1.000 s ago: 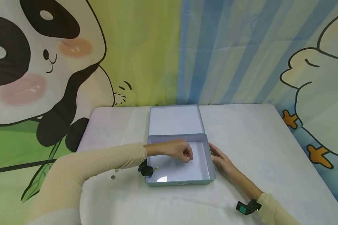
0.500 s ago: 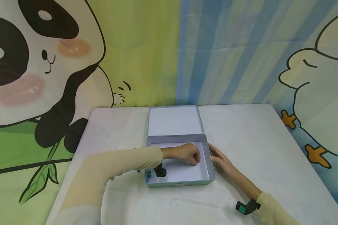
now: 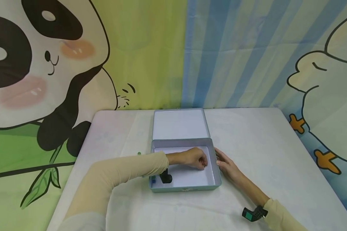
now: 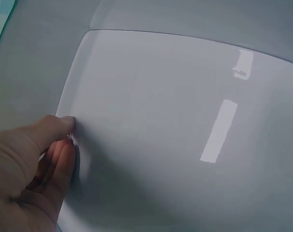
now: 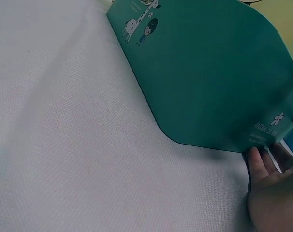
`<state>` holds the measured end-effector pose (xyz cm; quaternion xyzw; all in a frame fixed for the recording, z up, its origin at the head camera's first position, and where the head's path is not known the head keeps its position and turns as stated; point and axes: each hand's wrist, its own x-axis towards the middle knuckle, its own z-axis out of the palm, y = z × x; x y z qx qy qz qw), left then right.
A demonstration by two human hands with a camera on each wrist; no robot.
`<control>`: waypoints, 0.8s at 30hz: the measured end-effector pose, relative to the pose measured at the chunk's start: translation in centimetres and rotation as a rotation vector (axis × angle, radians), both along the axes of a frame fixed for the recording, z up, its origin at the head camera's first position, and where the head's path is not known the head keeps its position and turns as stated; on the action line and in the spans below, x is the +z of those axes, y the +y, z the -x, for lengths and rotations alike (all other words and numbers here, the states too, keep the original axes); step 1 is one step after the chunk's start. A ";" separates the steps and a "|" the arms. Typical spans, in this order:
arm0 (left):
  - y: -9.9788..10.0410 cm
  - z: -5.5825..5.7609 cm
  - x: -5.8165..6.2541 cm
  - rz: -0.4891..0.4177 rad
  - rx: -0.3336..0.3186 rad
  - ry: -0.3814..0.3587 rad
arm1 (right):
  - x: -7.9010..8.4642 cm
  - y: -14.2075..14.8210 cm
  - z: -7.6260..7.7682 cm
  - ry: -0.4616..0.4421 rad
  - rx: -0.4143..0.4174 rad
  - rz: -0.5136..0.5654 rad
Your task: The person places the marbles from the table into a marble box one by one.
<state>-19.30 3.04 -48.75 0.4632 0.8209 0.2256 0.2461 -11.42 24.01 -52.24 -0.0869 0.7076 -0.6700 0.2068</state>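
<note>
In the head view, a tin box (image 3: 185, 189) with a pale inside stands on the table, its lid (image 3: 180, 124) folded back behind it. My left hand (image 3: 194, 158) reaches down into the box near its right wall. Thumb and fingers come together in the left wrist view, with a glint of what looks like a small clear glass marble (image 4: 68, 137) between their tips; the fingers hide most of it. My right hand (image 3: 229, 166) touches the box's right side from outside, fingers spread along the green wall (image 5: 209, 77). A few blue-green marbles (image 3: 154, 180) lie inside by the left wall.
A green marble (image 3: 139, 153) sits on the white tablecloth (image 3: 248, 138) left of the box. My left sleeve (image 3: 127, 168) crosses over the box's left rim. A printed curtain (image 3: 150, 54) hangs behind the table.
My left hand, with the small marble at its fingertips, has moved right across the box towards the right wall and then nearly stopped there. The right hand has stayed against the box's side.
</note>
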 end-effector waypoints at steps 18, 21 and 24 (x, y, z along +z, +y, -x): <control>-2.2 -0.9 5.8 -0.136 0.119 -0.268 | 0.1 0.1 0.1 0.008 -0.013 -0.009; -4.6 -1.1 7.3 -0.226 0.146 -0.279 | 0.0 0.0 0.1 0.007 -0.022 0.018; -7.7 -1.6 7.8 -0.262 0.202 -0.253 | -0.1 0.0 -0.1 0.006 -0.029 0.021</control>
